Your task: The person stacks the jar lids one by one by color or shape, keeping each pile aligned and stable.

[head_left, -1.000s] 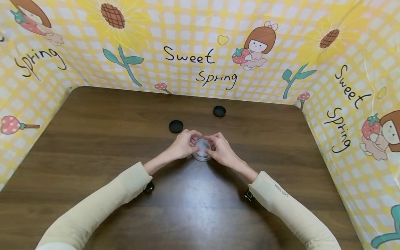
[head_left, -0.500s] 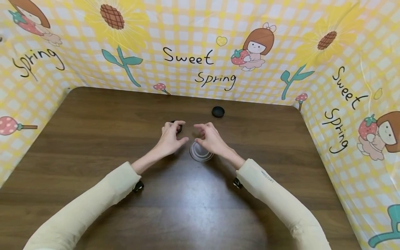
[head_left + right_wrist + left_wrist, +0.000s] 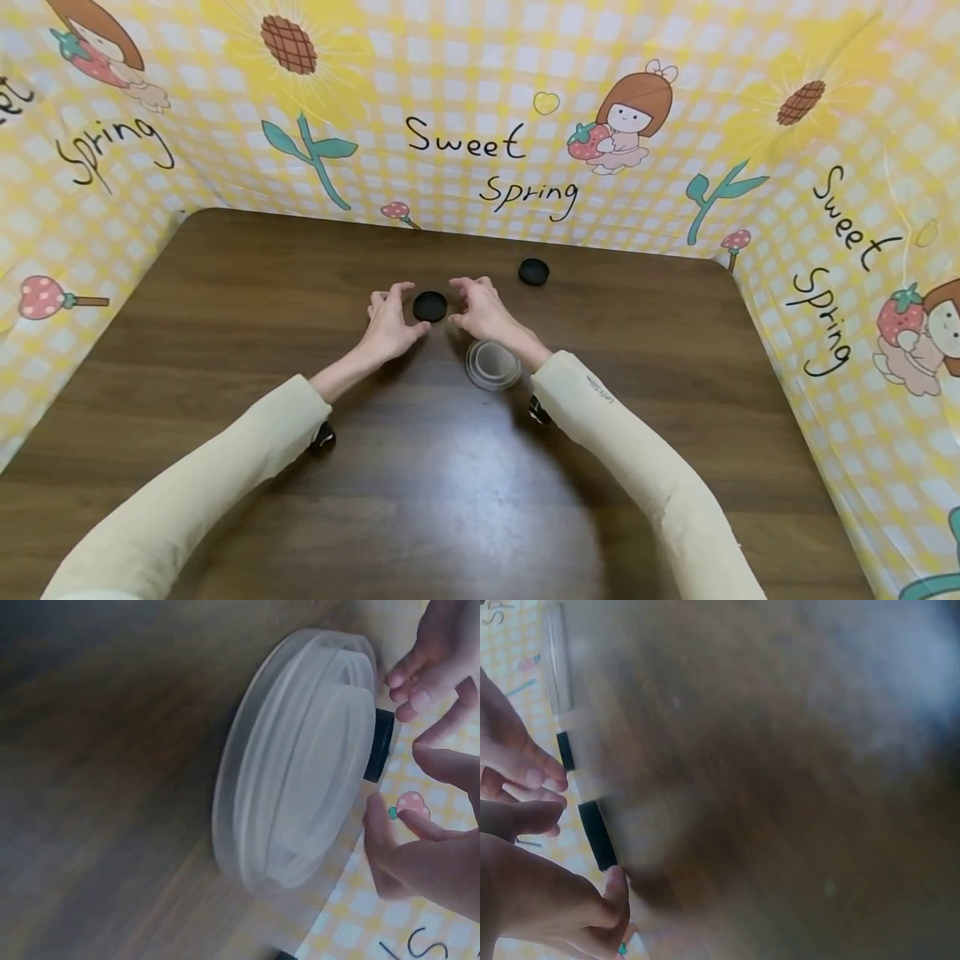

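Observation:
A shallow black round lid-like piece (image 3: 430, 307) lies on the table between both hands. On its left is the left hand (image 3: 392, 325), fingers spread and bent, thumb tip close to the rim; the left wrist view shows that thumb (image 3: 615, 889) at the piece's end, and whether it touches I cannot tell. The right hand (image 3: 483, 312) curves on the other side, thumb and fingers apart with nothing between them. Just in front of the right hand stands a clear round plastic container (image 3: 493, 365) with stepped rings, large in the right wrist view as a clear container (image 3: 315, 765).
A second black round piece (image 3: 534, 272) lies farther back, to the right. The brown wooden table (image 3: 285, 275) meets a yellow checked cloth (image 3: 450, 83) hung along its back and sides.
Both hands have left the clear container and moved back and left to either side of the nearer black piece. The container stays on the table; the head view has shifted slightly.

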Demonstrator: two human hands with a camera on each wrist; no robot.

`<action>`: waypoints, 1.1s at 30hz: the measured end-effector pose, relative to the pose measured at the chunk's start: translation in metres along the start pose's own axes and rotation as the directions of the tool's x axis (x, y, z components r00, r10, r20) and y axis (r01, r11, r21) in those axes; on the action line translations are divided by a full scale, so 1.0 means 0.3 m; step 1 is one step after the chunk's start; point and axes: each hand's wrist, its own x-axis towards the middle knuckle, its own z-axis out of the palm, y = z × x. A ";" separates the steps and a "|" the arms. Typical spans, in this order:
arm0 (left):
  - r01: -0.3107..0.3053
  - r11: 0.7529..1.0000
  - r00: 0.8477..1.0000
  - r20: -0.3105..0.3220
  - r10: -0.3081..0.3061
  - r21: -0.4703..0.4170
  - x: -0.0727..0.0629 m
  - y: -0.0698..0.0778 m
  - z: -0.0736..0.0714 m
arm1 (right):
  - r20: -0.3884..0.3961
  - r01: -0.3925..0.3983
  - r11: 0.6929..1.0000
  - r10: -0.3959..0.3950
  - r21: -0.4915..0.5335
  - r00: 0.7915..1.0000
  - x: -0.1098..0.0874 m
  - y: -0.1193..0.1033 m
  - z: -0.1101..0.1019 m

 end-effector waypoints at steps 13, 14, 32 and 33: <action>-0.039 0.999 0.999 0.002 0.039 -0.030 0.065 -0.026 -0.020 | 0.107 -0.030 0.993 0.042 -0.112 0.993 0.075 -0.017 0.028; -0.042 0.999 0.999 0.001 0.042 -0.028 0.067 -0.027 -0.022 | 0.111 -0.021 0.992 0.035 -0.122 0.993 0.079 -0.019 0.029; -0.032 0.999 0.999 0.029 0.032 -0.014 0.089 -0.042 -0.027 | 0.097 0.034 0.990 -0.021 -0.134 0.995 0.116 -0.027 0.047; -0.029 0.999 0.999 0.028 0.030 -0.015 0.088 -0.042 -0.028 | 0.100 0.034 0.991 -0.021 -0.131 0.995 0.116 -0.029 0.047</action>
